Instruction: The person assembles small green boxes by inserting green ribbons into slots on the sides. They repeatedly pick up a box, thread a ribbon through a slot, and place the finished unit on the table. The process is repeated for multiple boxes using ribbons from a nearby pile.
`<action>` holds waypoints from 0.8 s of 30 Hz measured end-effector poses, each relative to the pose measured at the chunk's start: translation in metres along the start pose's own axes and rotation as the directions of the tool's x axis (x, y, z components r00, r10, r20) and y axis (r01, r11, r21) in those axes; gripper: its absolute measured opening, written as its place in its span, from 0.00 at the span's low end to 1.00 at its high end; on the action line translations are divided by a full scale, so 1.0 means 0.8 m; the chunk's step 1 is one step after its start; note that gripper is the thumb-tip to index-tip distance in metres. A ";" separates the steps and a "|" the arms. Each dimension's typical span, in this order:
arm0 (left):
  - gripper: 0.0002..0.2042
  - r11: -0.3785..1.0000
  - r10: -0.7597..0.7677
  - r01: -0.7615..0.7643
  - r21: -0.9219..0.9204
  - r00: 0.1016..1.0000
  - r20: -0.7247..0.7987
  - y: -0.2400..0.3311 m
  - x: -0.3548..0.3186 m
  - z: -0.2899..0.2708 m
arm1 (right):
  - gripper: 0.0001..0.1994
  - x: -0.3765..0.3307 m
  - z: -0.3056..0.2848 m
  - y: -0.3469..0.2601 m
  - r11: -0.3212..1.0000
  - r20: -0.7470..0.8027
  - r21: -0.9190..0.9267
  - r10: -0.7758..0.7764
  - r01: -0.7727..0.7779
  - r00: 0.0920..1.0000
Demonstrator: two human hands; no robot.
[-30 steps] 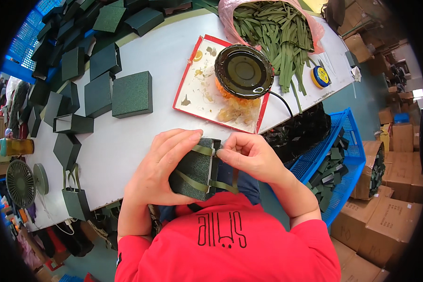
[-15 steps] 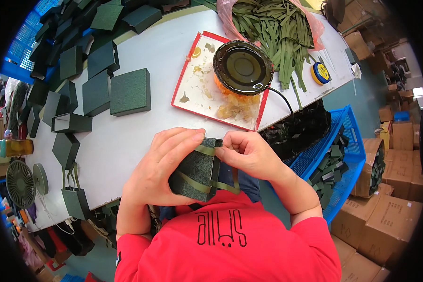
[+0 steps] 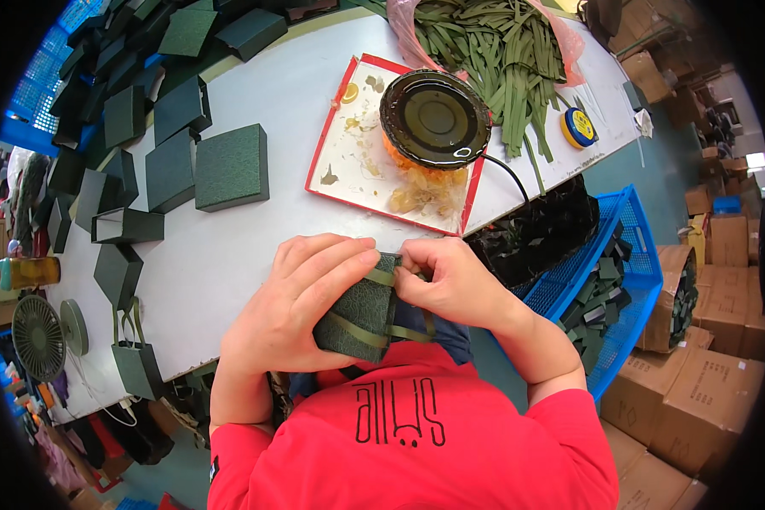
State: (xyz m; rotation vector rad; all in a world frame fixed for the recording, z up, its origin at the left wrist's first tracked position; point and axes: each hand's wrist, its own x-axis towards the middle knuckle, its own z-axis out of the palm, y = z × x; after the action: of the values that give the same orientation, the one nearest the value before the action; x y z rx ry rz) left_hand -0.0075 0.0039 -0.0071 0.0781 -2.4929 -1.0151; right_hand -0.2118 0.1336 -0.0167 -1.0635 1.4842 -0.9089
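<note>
A small dark green box with a crackled surface is tilted in front of my chest, its olive ribbon running across the face and looping off the right side. My left hand wraps round the box from the left, thumb below and fingers over the top. At the box's upper right edge, my right hand pinches with thumb and forefinger where the ribbon meets the box; the fingertips partly hide the ribbon end. Beyond my hands, a round black-topped pot holding amber liquid stands on a red-rimmed white tray.
Many green boxes lie at the left of the white table. A pink bag of olive ribbons and a round blue-yellow tin are at the far right. A blue crate of green boxes stands below right. A fan sits at left.
The box has tilted slightly, and my left hand has shifted a little with it. My right fingers have curled in closer against the box's upper edge. The whole view has shifted slightly.
</note>
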 end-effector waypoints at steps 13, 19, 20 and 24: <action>0.46 0.998 -0.066 0.064 -0.022 0.996 -0.063 -0.007 -0.010 -0.003 | 0.08 -0.007 0.013 0.018 0.952 -0.385 0.224 -0.109 0.208 0.916; 0.45 0.998 -0.065 0.066 0.024 0.997 -0.046 -0.006 -0.008 -0.004 | 0.05 -0.003 0.015 0.026 0.894 -0.579 0.327 -0.066 0.305 0.813; 0.45 0.998 -0.066 0.067 0.022 0.997 -0.047 -0.005 -0.008 -0.004 | 0.05 -0.004 0.014 0.024 0.930 -0.516 0.214 -0.153 0.300 0.843; 0.44 0.999 -0.042 0.042 0.011 0.999 -0.027 -0.003 -0.003 -0.001 | 0.08 -0.006 0.022 0.016 0.976 -0.294 -0.009 -0.209 0.215 0.933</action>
State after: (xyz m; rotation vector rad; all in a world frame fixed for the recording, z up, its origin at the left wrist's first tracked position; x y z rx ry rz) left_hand -0.0055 0.0021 -0.0091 0.1473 -2.4824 -1.0103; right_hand -0.1958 0.1418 -0.0302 -1.1229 1.6161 -1.2798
